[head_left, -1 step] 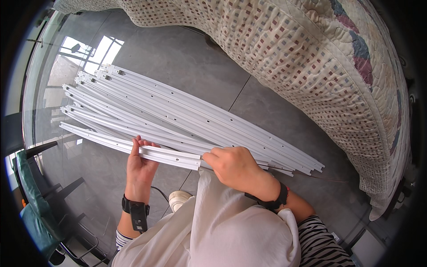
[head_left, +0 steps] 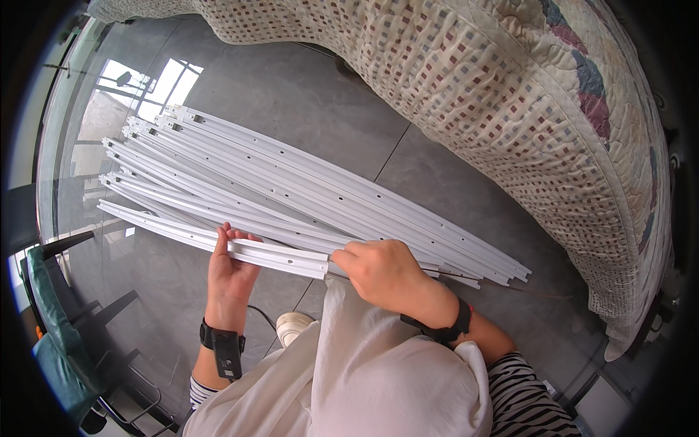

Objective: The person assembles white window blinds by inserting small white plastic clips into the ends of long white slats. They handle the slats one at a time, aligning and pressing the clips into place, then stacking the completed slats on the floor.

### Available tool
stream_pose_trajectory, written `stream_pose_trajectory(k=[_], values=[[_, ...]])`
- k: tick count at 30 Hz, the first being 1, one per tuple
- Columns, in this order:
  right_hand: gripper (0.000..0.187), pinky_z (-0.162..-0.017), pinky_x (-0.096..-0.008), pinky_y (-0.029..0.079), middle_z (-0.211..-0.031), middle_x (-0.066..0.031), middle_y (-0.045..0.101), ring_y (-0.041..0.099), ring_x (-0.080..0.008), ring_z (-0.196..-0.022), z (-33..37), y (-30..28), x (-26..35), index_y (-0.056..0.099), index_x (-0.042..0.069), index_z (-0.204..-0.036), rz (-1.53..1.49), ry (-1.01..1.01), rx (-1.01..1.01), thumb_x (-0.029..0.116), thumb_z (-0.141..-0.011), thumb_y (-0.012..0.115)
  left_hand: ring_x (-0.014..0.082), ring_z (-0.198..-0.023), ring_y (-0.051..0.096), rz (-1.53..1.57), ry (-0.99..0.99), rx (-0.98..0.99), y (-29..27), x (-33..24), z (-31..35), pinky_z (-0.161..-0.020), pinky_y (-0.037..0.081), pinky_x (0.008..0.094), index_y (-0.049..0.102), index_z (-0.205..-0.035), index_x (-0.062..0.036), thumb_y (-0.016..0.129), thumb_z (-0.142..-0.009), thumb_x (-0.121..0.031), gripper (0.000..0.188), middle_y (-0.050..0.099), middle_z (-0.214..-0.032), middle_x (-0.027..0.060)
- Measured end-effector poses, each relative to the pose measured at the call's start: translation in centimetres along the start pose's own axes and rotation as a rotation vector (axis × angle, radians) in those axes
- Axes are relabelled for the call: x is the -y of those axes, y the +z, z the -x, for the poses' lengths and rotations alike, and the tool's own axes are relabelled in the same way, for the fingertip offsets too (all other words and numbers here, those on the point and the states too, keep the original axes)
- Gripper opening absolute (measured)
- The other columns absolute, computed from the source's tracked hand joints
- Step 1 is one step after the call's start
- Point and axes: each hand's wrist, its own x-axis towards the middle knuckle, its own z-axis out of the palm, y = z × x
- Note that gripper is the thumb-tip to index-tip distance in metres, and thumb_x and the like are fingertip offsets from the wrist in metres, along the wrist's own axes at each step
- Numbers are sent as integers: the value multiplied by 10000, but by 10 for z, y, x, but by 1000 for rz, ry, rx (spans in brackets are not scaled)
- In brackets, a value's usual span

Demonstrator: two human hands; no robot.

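A long white rail (head_left: 280, 259) with small holes lies across the front, its right end lifted toward my lap. My left hand (head_left: 234, 264) is closed around it from below, thumb on the near side and fingertips over the far edge. At the rail's right end, my right hand (head_left: 384, 273) is closed with its fingertips against the end. A thin brown rod (head_left: 460, 275) shows to the right of that fist and a dark line appears between rail and fist; my fingers hide the part between. Beyond lie several more white rails (head_left: 291, 178), side by side on the floor.
A grey tiled floor (head_left: 269, 80) spreads beneath the rails. A patterned quilt (head_left: 466, 87) hangs at the far right. Glass panels (head_left: 65, 146) stand at left, above a chair with a green cover (head_left: 54, 335). A black cable (head_left: 261, 313) runs beside my shoe (head_left: 293, 328).
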Motion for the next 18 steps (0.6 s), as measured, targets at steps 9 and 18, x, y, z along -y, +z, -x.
stream_pose_trajectory(k=[9, 18], values=[[95, -514, -375, 494, -698, -71, 566, 627, -274, -622, 2, 15, -1, 580, 62, -813, -56, 18, 2, 9, -744, 616, 140, -759, 591, -41, 57, 26, -10, 4, -4, -810, 546, 355, 579, -995, -99, 577, -995, -286, 187, 577, -775, -15], [105, -514, -377, 494, -713, -72, 568, 625, -274, -626, 4, 20, 1, 574, 57, -822, -51, 41, 2, -9, -745, 602, 148, -733, 550, -64, 99, 10, -10, 9, -5, -803, 516, 346, 551, -929, -103, 554, -1006, -294, 207, 551, -767, -6]])
